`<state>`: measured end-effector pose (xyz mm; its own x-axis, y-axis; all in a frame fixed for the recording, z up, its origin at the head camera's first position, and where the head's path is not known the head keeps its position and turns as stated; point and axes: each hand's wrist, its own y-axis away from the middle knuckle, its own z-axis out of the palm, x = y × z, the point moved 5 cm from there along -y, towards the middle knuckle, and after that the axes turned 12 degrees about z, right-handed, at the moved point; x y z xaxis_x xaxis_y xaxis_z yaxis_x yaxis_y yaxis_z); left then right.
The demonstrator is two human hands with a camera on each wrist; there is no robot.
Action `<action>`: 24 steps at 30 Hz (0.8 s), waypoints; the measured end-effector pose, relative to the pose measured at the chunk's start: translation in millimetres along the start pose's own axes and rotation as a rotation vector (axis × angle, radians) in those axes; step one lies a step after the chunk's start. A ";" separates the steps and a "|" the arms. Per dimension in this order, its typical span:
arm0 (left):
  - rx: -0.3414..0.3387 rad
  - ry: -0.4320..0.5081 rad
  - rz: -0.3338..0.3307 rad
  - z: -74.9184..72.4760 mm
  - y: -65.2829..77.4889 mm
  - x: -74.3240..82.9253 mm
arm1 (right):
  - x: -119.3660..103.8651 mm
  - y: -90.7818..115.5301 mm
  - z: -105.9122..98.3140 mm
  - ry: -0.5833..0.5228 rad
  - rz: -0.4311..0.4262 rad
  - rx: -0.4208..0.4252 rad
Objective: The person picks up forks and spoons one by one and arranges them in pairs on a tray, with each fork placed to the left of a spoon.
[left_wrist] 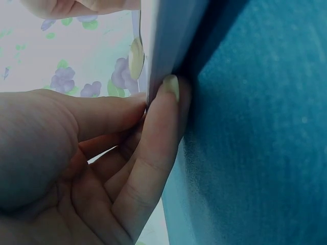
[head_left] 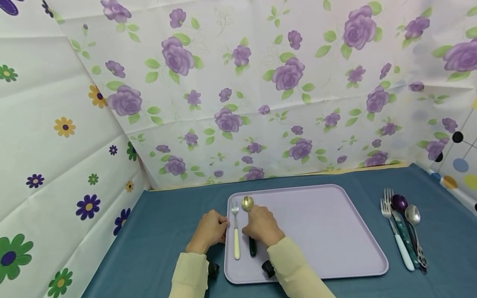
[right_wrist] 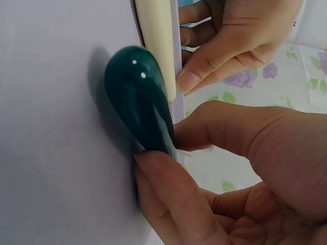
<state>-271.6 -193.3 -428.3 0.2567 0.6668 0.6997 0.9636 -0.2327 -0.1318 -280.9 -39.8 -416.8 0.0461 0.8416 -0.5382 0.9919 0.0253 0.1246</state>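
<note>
My left hand (head_left: 210, 230) pinches the left rim of a pale lilac tray (head_left: 313, 231), thumb on top and fingers against its underside in the left wrist view. On the tray, my right hand (head_left: 263, 224) pinches a spoon (head_left: 247, 203) with a gold bowl and a dark green handle (right_wrist: 137, 97). The middle of the spoon is hidden behind that hand in the head view. Just left of it lies a fork (head_left: 236, 242) with a cream handle and silver tines, roughly parallel to the tray's left side.
Right of the tray, a fork with a white handle (head_left: 404, 252), a green-handled piece (head_left: 406, 236), a purple spoon (head_left: 400, 203) and a silver spoon (head_left: 413, 214) lie bunched on the blue tablecloth (head_left: 160, 231). Flowered cloth (head_left: 261, 103) hangs behind the table.
</note>
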 end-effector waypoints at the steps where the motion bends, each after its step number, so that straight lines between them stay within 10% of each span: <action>1: 0.000 0.002 0.000 0.0 0.1 0.0 | -0.1 -0.3 0.8 0.002 -0.001 0.000; 24: 0.002 -0.006 0.007 0.5 -1.3 -1.9 | -1.8 1.4 5.8 -0.012 0.030 -0.027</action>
<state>-273.3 -193.9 -429.8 0.2637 0.6694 0.6945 0.9620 -0.2357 -0.1380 -278.9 -44.3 -420.4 0.0769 0.8358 -0.5436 0.9865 0.0152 0.1629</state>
